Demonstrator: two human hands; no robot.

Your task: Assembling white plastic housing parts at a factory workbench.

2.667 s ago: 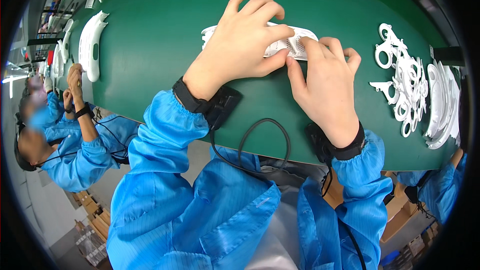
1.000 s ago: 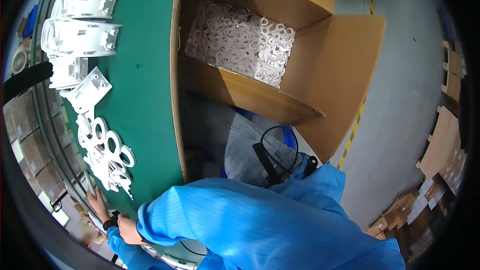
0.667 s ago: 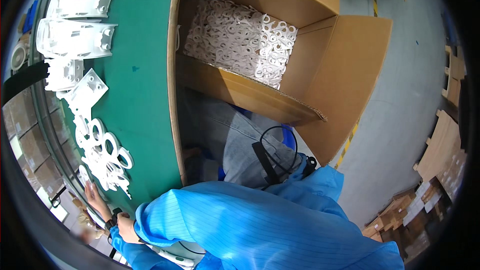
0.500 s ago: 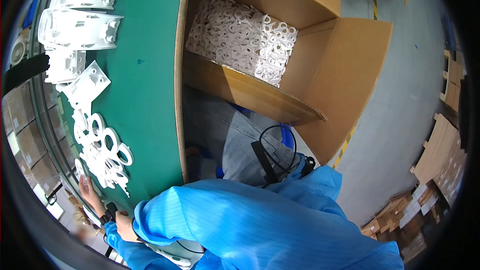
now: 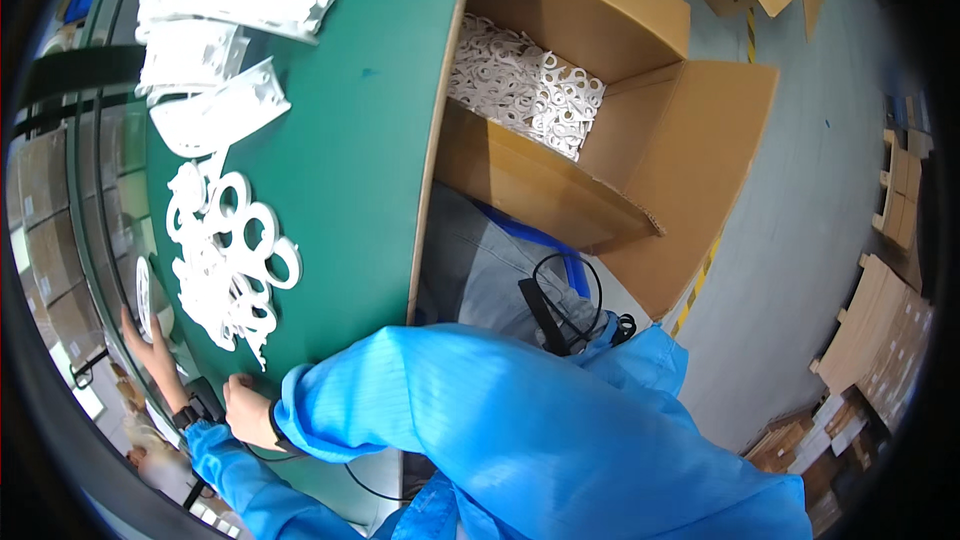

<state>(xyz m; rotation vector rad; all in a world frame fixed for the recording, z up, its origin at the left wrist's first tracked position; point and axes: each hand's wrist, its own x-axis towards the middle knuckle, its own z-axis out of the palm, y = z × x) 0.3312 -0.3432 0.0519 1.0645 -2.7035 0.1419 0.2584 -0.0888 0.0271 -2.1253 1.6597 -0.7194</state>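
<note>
Several white rings lie heaped on the green bench, left of an open carton. Near left, the left hand spreads at a white oval part, grip unclear; the right hand curls, contents hidden.

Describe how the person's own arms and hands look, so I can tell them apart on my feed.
Both hands are bare. The left hand has a black wristband with a black box beside it; the right hand has a dark wristband. Both arms wear shiny blue sleeves. A thin black cable shows below the right sleeve.
</note>
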